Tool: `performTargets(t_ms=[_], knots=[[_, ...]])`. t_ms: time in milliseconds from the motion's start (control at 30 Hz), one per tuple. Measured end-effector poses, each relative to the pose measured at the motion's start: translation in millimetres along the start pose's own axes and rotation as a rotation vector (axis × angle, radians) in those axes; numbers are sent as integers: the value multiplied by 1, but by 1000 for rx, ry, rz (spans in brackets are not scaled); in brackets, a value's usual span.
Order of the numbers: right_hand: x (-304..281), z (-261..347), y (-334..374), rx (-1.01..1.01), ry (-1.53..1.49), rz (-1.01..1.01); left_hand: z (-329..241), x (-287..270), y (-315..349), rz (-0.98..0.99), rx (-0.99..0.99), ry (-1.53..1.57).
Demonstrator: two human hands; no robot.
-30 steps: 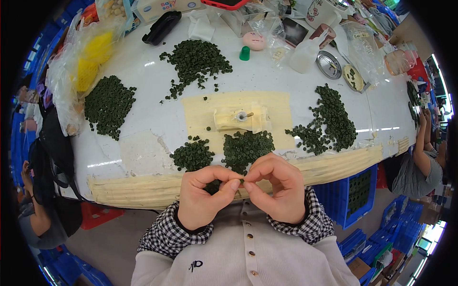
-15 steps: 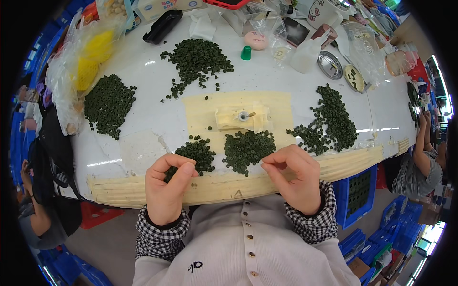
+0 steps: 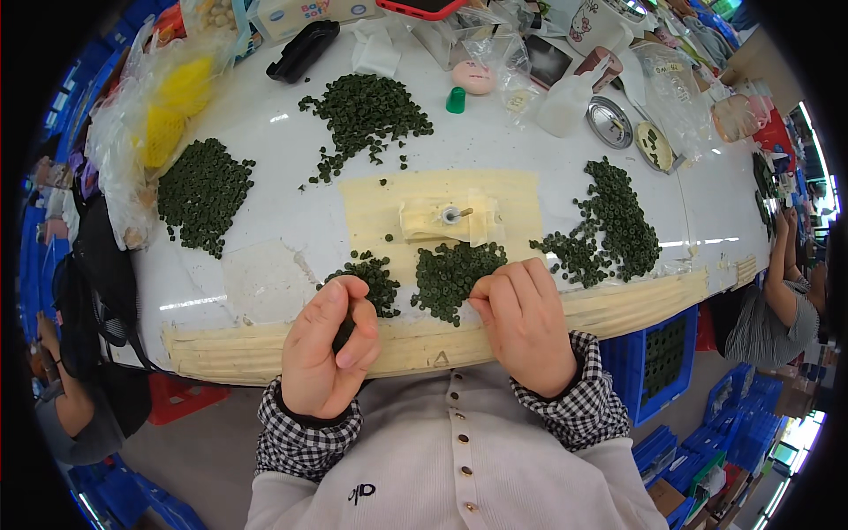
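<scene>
My left hand (image 3: pixel 325 353) is half turned palm up at the table's near edge, its fingers curled, with small dark green pieces (image 3: pixel 344 332) showing inside the curl. Just beyond it lies a small pile of dark green ring-shaped pieces (image 3: pixel 378 284). Another pile of dark green rings (image 3: pixel 458 274) sits in the middle. My right hand (image 3: pixel 528 329) has its fingertips pressed together at that pile's right edge; whatever they pinch is hidden. Beyond the middle pile, an upright metal pin (image 3: pixel 454 215) stands on a taped block (image 3: pixel 415 221).
More dark green piles lie at the left (image 3: pixel 205 194), far middle (image 3: pixel 367 115) and right (image 3: pixel 623 221). A plastic bag with yellow netting (image 3: pixel 168 115), a black tray (image 3: pixel 302 51), a green cap (image 3: pixel 455 100) and a white bottle (image 3: pixel 567 108) stand around. A blue crate (image 3: pixel 654 362) is below right.
My left hand has rolled palm up, and its fingers have curled around green pieces. My right hand has turned knuckles up and shifted slightly left, against the middle pile.
</scene>
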State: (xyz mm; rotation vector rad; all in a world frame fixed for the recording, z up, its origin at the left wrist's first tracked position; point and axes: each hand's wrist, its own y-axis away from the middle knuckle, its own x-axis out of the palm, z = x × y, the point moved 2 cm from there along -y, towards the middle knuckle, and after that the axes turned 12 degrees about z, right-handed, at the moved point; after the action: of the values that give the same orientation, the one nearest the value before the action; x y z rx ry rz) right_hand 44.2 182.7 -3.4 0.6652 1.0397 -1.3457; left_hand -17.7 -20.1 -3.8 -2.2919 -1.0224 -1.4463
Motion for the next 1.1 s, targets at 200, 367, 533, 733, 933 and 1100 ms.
performTargets(t_ms=[200, 367, 533, 733, 933, 1100], knots=[[-2, -6, 9, 10, -216, -156, 7, 11, -6, 6, -92, 19], [-11, -1, 10, 75, -301, -141, 16, 17, -10, 14, -153, -72], [-11, -4, 12, 91, -312, -128, 21, 14, -8, 71, -208, -43], [-10, -8, 15, 68, -237, -122, 20, 11, -6, 126, -207, 25], [-10, -6, 15, 39, -160, -119, 22, 20, -10, -55, -187, -109], [-12, -8, 15, 38, -202, -165, 25, 13, -9, 15, -198, -52]])
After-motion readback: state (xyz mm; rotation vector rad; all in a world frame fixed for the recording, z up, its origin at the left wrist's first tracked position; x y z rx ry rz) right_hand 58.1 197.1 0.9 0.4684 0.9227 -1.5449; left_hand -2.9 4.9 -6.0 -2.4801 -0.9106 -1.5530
